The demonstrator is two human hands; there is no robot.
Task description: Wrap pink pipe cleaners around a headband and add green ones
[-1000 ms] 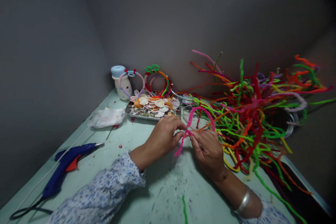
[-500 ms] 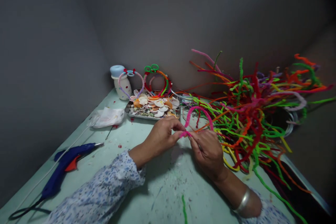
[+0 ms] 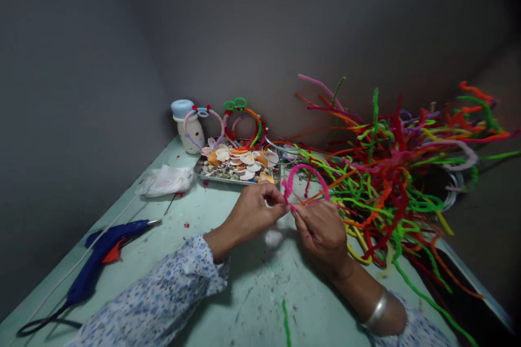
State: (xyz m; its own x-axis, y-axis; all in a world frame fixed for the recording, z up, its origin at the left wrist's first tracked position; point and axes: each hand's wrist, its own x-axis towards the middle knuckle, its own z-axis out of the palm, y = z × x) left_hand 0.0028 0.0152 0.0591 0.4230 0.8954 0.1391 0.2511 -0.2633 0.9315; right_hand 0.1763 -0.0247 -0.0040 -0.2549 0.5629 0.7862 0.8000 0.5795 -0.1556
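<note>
Tabletop: stretched out pale green and paint-marked, with a short green strand lying up close.
Glue gun: lay over to the left, blue with a red trigger, nozzle aimed inward.
Right hand: pinched hard on the pink fuzzy stem, wearing a silver bracelet at the wrist.
Left hand: gripped that same stem, thumb against forefinger, almost touching the other fingertips!
Pink fuzzy stem: arched up between both hands, just behind the fingertips, above the tabletop.
White packet: sat left of the tray.
Tray: brimmed with shells.
Stem pile: sprawled across the right, a riot of red, green and orange.
Looped bands: stood upright toward the tray's back.
Jar: stood behind, blue-lidded, near the wall.
</note>
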